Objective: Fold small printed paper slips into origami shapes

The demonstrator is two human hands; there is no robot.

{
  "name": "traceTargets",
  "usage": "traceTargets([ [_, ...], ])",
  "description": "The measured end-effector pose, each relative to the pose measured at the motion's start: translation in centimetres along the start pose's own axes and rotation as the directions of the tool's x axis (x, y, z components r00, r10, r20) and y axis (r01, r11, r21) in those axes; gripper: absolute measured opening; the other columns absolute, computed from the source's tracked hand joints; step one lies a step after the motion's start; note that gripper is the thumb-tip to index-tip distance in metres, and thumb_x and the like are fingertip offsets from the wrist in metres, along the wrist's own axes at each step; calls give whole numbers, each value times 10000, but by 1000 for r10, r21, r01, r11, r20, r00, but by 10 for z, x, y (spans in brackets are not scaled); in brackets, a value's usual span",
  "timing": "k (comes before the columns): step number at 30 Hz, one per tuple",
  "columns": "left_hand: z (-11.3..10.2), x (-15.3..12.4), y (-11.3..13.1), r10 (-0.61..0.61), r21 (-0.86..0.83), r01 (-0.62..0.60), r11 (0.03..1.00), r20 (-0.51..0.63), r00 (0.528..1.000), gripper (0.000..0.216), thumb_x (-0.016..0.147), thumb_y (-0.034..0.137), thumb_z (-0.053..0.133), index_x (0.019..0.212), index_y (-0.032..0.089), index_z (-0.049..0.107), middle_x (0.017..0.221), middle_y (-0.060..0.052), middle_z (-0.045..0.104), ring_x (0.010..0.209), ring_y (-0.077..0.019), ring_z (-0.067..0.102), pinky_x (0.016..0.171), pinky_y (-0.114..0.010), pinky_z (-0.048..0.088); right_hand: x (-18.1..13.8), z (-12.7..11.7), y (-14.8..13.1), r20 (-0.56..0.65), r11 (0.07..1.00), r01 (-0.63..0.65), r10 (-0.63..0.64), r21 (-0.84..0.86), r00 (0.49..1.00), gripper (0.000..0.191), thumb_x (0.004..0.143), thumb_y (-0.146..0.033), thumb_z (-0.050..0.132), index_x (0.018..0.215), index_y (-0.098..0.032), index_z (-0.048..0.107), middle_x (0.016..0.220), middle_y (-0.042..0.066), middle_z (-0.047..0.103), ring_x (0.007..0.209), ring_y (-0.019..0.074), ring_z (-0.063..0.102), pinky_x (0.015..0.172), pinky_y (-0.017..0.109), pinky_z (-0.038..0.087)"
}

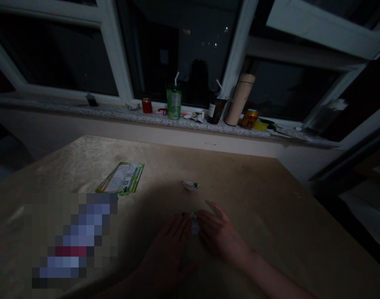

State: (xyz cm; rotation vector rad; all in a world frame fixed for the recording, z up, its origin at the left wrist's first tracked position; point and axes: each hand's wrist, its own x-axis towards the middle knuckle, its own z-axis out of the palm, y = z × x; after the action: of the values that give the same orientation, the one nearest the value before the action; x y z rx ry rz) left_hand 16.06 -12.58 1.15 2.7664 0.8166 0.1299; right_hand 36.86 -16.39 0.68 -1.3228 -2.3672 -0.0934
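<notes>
A small piece of printed paper [194,226], pale with green marks, lies on the tabletop between my two hands. My left hand [174,236] rests flat in deep shadow, fingers stretched out, their tips at the paper's left side. From the right, my right hand [219,230] touches the paper's edge with its extended fingers, one finger lifted apart. Beyond both hands sits a small boat-shaped folded paper [191,185], similarly printed. How the paper between the hands is folded cannot be made out in the dim light.
Green-edged printed sheets [123,177] are stacked on the table [239,178] at the left, with a blurred-out bluish long object [80,236] nearer. On the windowsill [115,113] stand a green cup [174,101], a dark cup [216,110], a pink flask [240,99], and a gold can [250,118].
</notes>
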Motion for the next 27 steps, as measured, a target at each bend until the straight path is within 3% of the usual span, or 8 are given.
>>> traceTargets([
  [5, -1, -2, -2, -27, -11, 26, 1000, -18, 999, 799, 807, 546, 578, 1435, 115, 337, 1485, -147, 310, 1361, -351, 246, 1102, -500, 248, -3, 12, -1, 51, 983, 69, -61, -171, 997, 224, 910, -169, 471, 1048, -134, 644, 1128, 122, 660, 1168, 243, 537, 1145, 524, 195],
  [9, 0, -2, -3, -31, 0, 31, 1000, 9, 999, 802, 811, 547, 569, 1436, 102, 335, 1492, -148, 290, 1370, -351, 216, 1105, -496, 239, -5, 17, -3, 64, 968, 80, -66, -237, 996, 277, 920, -213, 470, 1122, -90, 616, 1189, 151, 627, 1252, 265, 461, 1143, 510, 227],
  [20, 5, -1, -5, 6, -28, -7, 1000, -50, 999, 824, 800, 599, 576, 1429, 117, 350, 1481, -157, 314, 1367, -369, 213, 1095, -515, 258, -3, 8, -3, 22, 997, -1, 3, -74, 1000, 345, 935, -246, 483, 1266, -161, 530, 1222, 111, 620, 1237, 224, 488, 1134, 526, 226],
  [27, 4, 1, -2, -1, -1, 1, 1000, -2, 1000, 774, 833, 564, 540, 1426, 101, 356, 1481, -172, 302, 1370, -370, 198, 1097, -519, 242, -2, 6, -6, 33, 996, -83, 84, -10, 996, 356, 933, -271, 490, 1276, -185, 528, 1265, 100, 592, 1240, 225, 480, 1132, 525, 221],
])
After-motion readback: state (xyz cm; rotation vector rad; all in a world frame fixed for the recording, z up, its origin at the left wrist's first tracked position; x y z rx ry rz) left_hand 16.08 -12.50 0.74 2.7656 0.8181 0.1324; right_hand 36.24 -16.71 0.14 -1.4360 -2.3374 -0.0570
